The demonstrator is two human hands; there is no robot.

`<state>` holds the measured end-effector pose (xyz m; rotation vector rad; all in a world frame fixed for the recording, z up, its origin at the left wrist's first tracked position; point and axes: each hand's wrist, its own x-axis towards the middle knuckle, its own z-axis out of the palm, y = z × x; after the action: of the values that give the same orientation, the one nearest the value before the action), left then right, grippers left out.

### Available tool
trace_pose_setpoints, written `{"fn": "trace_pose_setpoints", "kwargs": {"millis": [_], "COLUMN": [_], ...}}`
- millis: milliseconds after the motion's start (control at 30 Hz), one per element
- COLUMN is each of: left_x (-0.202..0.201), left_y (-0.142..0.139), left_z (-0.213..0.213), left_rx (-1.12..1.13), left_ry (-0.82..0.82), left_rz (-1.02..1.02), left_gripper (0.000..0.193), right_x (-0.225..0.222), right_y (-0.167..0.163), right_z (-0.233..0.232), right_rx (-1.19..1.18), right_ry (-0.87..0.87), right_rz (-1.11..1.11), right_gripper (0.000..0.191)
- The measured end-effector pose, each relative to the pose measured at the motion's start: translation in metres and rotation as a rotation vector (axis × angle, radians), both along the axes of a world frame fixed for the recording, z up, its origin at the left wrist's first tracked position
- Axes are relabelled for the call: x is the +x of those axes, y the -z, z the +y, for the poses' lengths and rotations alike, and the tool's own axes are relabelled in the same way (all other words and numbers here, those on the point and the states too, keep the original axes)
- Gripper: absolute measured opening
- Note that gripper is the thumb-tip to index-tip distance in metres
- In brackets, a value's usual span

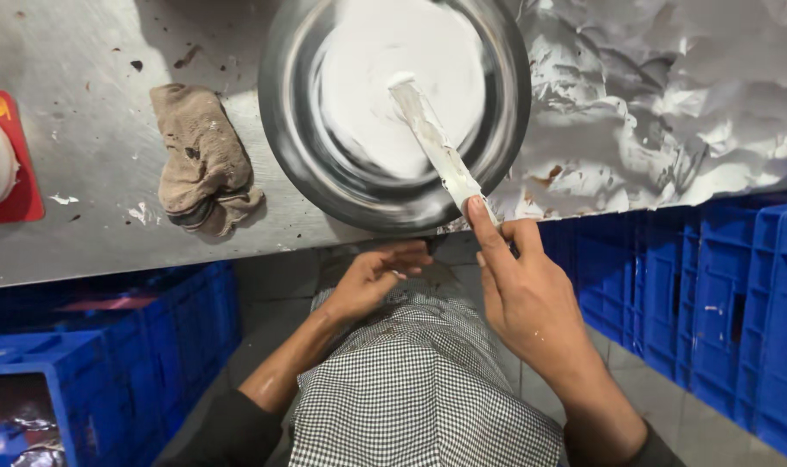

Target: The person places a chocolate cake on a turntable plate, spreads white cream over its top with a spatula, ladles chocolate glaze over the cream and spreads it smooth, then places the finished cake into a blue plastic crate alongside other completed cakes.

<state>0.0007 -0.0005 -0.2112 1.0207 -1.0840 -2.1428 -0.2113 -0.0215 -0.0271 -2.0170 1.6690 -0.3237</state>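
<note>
A steel bowl [294,130] holding white cream [385,78] sits on a steel worktable [82,173]. My right hand [519,290] grips a long flat spatula [432,143] by its handle, forefinger laid along the blade, with the cream-coated tip dipped in the cream. My left hand [372,277] hangs below the table edge in front of my checked apron [419,389], fingers loosely curled, holding nothing.
A dirty brown rag [201,160] lies left of the bowl. Crumpled white paper [662,95] covers the table's right side. A red board [13,173] sits at the left edge. Blue plastic crates [713,303] stand on the floor on both sides.
</note>
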Motion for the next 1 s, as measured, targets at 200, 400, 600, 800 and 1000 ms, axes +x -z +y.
{"fn": "trace_pose_setpoints", "kwargs": {"millis": [200,400,600,800,1000], "left_x": [0.021,0.068,0.066,0.06,0.084], "left_y": [0.008,0.011,0.04,0.027,0.017], "left_z": [0.013,0.032,0.008,0.013,0.071], "left_rx": [-0.078,-0.003,-0.044,-0.12,0.094], "left_ry": [-0.062,-0.097,0.228,0.173,-0.324], "left_rz": [-0.072,-0.395,-0.899,-0.936,-0.665], "left_gripper": [0.059,0.042,0.044,0.047,0.044], "right_x": [0.007,0.018,0.053,-0.03,-0.208], "right_y": [0.002,0.006,0.018,0.034,0.071], "right_z": [0.008,0.013,0.016,0.036,0.082], "right_rx": [0.026,-0.018,0.065,-0.542,-0.399], "right_ry": [0.034,0.061,0.042,0.203,0.71], "right_rz": [0.021,-0.015,-0.073,0.065,0.8], "right_gripper": [0.064,0.063,0.061,0.045,0.064]}}
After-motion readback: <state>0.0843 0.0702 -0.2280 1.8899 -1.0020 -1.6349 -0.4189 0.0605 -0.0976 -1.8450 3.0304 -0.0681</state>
